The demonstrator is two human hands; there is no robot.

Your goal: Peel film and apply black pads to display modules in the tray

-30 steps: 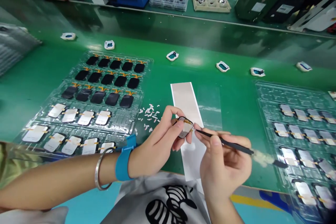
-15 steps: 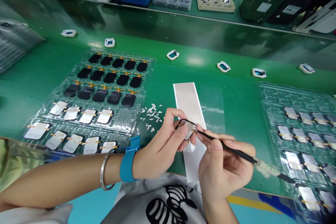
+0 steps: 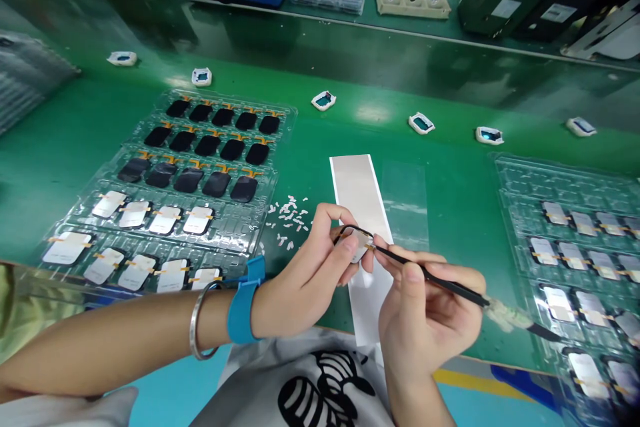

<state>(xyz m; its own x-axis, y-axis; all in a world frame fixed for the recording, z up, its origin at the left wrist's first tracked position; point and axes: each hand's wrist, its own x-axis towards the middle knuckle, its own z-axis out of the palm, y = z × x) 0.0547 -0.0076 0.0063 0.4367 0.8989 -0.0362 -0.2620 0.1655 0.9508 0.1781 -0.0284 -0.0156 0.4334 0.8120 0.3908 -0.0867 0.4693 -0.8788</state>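
Observation:
My left hand [image 3: 305, 280] pinches a small rectangular screen module [image 3: 358, 241] between thumb and fingers, held above a white paper strip [image 3: 356, 190]. My right hand [image 3: 425, 317] grips black tweezers [image 3: 440, 282], their tip touching the module's right edge. The tweezers' rear end is wrapped in pale tape. A blue wrist strap [image 3: 243, 307] and a metal bangle [image 3: 197, 320] sit on my left wrist.
A clear tray [image 3: 195, 180] at left holds rows of black and white-backed modules. Another clear tray [image 3: 575, 240] at right holds several modules. Small white scraps [image 3: 290, 213] lie by the strip. Small white-framed parts [image 3: 421, 123] dot the green belt. Bins stand at the back.
Both hands stay together on the module with only slight shifts. The view has tilted a little; the tweezers' tip remains at the module's edge.

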